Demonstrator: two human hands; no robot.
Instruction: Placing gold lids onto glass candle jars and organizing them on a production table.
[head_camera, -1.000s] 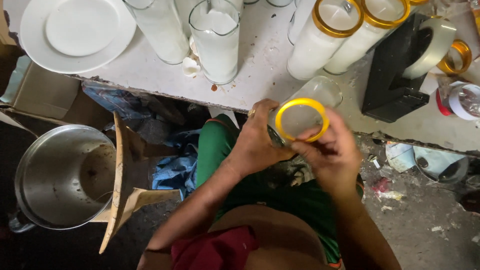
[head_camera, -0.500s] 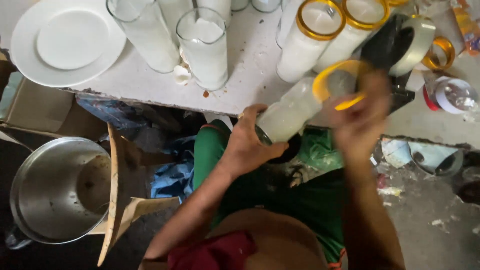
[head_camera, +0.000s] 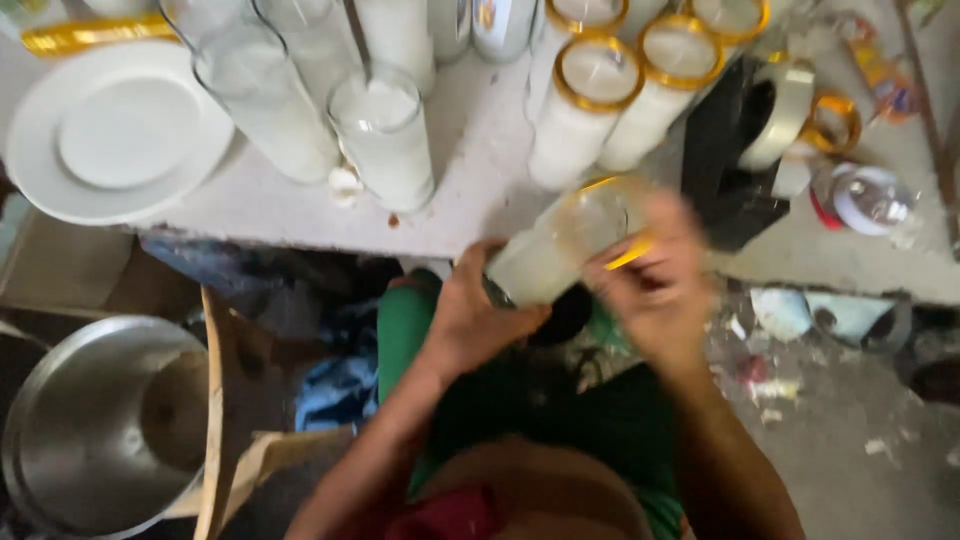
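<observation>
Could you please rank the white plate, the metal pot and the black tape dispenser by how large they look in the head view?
1. White plate and metal pot: too alike to rank.
2. Black tape dispenser, clearly smallest.

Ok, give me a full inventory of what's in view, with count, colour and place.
held candle jar: one, clear glass with white wax, tilted at the table edge, a yellow band at its mouth
banded jars: at least three, white with gold rims, upper middle of the table
plain jars: several, clear with white wax, upper left of middle
plate: one, white, left on the table
tape dispenser: one, black with a pale roll, right
loose band: one, gold, right of the dispenser
small bottle: one, clear with red, far right
pot: one, metal, on the floor lower left
table: one, whitish
left hand: grips the jar's base
right hand: blurred, at the jar's mouth
</observation>
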